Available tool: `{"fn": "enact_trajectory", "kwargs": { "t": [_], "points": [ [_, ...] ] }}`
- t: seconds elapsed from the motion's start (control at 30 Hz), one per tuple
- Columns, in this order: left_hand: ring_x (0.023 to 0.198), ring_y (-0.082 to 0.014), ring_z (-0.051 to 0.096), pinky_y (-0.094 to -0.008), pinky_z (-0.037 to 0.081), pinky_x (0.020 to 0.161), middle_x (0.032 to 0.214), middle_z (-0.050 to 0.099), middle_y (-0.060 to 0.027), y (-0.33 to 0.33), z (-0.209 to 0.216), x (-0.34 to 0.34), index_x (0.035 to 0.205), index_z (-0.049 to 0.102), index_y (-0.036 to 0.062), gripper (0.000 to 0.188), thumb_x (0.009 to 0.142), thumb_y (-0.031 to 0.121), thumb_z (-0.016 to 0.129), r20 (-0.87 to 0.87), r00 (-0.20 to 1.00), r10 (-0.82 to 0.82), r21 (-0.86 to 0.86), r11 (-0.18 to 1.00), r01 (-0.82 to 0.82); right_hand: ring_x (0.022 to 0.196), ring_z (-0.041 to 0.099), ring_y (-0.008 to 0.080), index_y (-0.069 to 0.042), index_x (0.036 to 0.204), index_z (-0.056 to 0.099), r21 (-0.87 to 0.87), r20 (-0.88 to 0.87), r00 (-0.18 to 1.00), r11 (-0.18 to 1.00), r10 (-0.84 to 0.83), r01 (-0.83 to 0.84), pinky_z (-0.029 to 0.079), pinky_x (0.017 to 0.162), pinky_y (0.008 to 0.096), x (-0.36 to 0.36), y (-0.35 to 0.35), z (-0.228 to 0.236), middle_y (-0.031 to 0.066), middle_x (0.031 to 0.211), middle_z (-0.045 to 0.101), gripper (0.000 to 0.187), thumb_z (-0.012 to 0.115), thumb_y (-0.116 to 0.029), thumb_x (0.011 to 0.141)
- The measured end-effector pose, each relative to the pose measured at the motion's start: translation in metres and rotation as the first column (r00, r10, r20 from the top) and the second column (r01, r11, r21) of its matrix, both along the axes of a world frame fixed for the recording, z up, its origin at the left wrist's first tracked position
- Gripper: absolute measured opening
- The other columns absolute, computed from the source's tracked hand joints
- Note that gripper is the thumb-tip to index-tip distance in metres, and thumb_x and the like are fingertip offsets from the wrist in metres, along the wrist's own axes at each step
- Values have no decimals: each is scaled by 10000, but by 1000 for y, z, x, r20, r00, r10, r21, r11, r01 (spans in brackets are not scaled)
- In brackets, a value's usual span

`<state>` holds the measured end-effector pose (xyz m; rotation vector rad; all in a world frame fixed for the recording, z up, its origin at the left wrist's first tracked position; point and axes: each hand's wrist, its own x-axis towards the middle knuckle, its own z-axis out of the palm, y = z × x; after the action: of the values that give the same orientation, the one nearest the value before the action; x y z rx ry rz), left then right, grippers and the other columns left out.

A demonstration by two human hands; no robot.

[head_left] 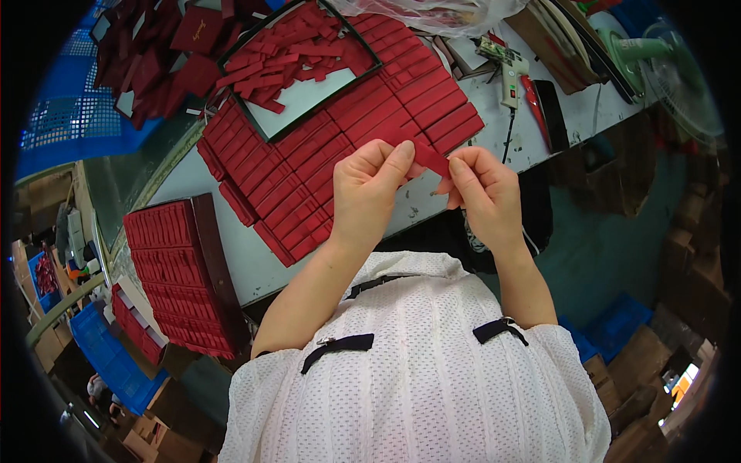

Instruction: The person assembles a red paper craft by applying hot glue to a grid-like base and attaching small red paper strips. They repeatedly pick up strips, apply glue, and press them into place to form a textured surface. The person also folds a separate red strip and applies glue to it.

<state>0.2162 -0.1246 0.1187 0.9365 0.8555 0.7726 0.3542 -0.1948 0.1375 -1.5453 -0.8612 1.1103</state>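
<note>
Between my two hands a small red fabric strip (432, 158) is stretched, just over the table's near edge. My left hand (372, 179) pinches its left end between thumb and fingers, and my right hand (485, 185) pinches its right end. Beyond them, rows of red padded blocks (340, 139) cover much of the tabletop. On top of those rows rests a dark-rimmed tray (289, 112) with a pale bottom, where many loose red strips (297, 58) lie in a heap.
A box of red pieces (174, 270) stands at the table's left end. Red jewelry cases (174, 50) pile up in a blue crate (58, 116). At the right are a glue gun (511, 81), a red-handled tool (532, 104), a dark phone-like slab (552, 116) and a green fan (641, 50).
</note>
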Motion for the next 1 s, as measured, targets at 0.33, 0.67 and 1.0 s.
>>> {"fn": "enact_trajectory", "kwargs": {
  "t": [0.33, 0.67, 1.0],
  "points": [
    [632, -65, 550, -206, 414, 615, 689, 621, -20, -4, 2, 2, 753, 607, 55, 170, 876, 168, 574, 32, 998, 45, -29, 999, -44, 473, 441, 31, -33, 819, 544, 95, 19, 938, 935, -346, 343, 347, 439, 174, 24, -14, -16, -6, 582, 521, 146, 521, -149, 905],
    [615, -39, 470, -193, 373, 590, 659, 589, -7, -6, 6, 10, 699, 568, 43, 201, 867, 153, 584, 37, 999, 7, -51, 999, -5, 679, 537, 49, 11, 1066, 557, 99, -231, 972, 993, -41, 65, 436, 625, 171, 13, -22, 4, 20, 819, 595, 221, 559, -48, 853],
    [681, -39, 494, -197, 389, 619, 730, 597, 2, -13, 7, 7, 779, 618, 37, 205, 895, 190, 546, 101, 994, -32, -74, 996, 39, 593, 541, 57, 15, 892, 592, -85, -204, 974, 989, 99, -118, 448, 541, 187, 7, -11, 7, 21, 712, 597, 105, 565, -81, 860]
  ]
}}
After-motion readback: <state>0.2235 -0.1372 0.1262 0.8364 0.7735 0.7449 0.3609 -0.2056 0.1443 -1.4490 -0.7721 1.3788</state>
